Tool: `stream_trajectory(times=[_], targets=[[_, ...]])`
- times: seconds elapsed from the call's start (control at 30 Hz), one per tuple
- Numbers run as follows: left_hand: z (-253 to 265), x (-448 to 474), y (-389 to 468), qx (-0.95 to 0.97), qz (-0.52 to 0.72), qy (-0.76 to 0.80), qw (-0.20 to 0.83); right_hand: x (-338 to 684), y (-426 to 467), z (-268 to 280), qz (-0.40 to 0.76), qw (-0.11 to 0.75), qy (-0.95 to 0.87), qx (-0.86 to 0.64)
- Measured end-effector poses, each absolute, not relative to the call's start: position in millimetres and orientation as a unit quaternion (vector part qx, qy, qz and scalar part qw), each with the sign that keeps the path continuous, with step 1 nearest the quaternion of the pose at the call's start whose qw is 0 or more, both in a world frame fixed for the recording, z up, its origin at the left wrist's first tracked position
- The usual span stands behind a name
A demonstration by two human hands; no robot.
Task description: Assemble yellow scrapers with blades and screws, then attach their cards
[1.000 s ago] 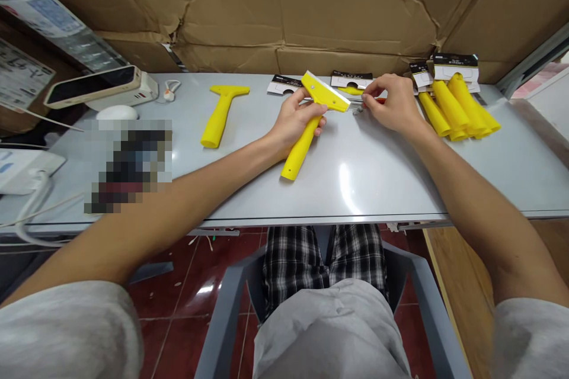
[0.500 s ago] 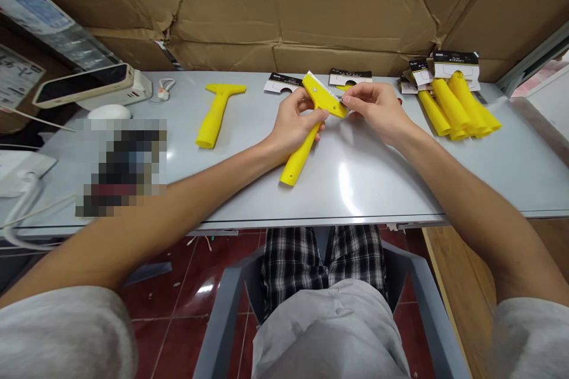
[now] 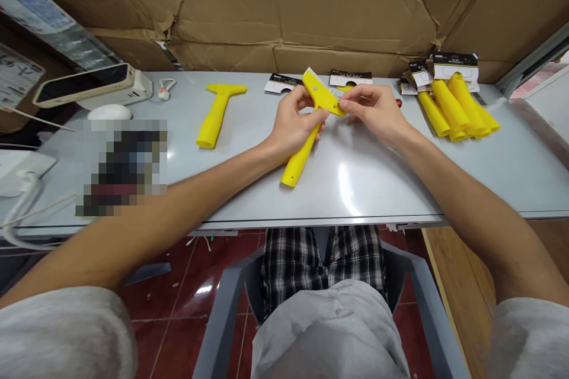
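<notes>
My left hand [image 3: 293, 121] is closed round the neck of a yellow scraper [image 3: 299, 160], with its handle slanting down toward me. A metal blade edge shows along the scraper's head, with a small round screw head at its left part. The fingertips of my right hand [image 3: 376, 108] are pinched together at the right end of that head; what they hold, if anything, is too small to make out. A second yellow scraper handle [image 3: 216, 115] lies on the table to the left.
Several yellow handles [image 3: 460, 108] with black-and-white cards lie at the right. Two more cards [image 3: 281, 83] rest behind my hands, one partly over something yellow. A phone [image 3: 84, 86] on a stand, a white mouse [image 3: 109, 112] and cables occupy the left. Cardboard [image 3: 311, 6] walls the back.
The fingers of my right hand have shifted slightly left and down along the scraper's head. My left hand keeps its hold almost unmoved.
</notes>
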State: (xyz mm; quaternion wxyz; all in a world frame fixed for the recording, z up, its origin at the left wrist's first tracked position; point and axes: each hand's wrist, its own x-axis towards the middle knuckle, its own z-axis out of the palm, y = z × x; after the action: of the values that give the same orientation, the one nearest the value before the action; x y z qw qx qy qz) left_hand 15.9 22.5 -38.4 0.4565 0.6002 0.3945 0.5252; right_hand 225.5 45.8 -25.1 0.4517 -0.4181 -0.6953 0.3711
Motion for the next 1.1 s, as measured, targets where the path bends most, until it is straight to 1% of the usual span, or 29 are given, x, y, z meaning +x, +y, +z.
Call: stream_trajectory(times=[0.13, 0.23, 0.57, 0.67, 0.9, 1.1], targets=[[-36.7, 16.2, 21.0, 0.612, 0.535, 0.395, 0.428, 224.9, 45.0, -24.4, 0.302, 0.458, -0.741, -0.386], [-37.2, 15.7, 21.5, 0.619, 0.541, 0.388, 0.417, 225.2, 44.5, -24.8, 0.279, 0.459, -0.752, -0.382], [-50.2, 12.8, 31.9, 0.634, 0.545, 0.38, 0.396, 218.6, 37.5, -20.5, 0.195, 0.426, -0.771, -0.432], [-49.2, 13.0, 31.1, 0.631, 0.545, 0.379, 0.403, 216.5, 35.8, -18.3, 0.198, 0.426, -0.764, -0.442], [-37.6, 16.3, 20.3, 0.608, 0.535, 0.404, 0.426, 218.2, 32.1, -16.2, 0.278, 0.439, -0.729, -0.446], [-36.9, 17.1, 17.3, 0.604, 0.524, 0.41, 0.438, 221.3, 28.4, -11.5, 0.265, 0.42, -0.758, -0.422]])
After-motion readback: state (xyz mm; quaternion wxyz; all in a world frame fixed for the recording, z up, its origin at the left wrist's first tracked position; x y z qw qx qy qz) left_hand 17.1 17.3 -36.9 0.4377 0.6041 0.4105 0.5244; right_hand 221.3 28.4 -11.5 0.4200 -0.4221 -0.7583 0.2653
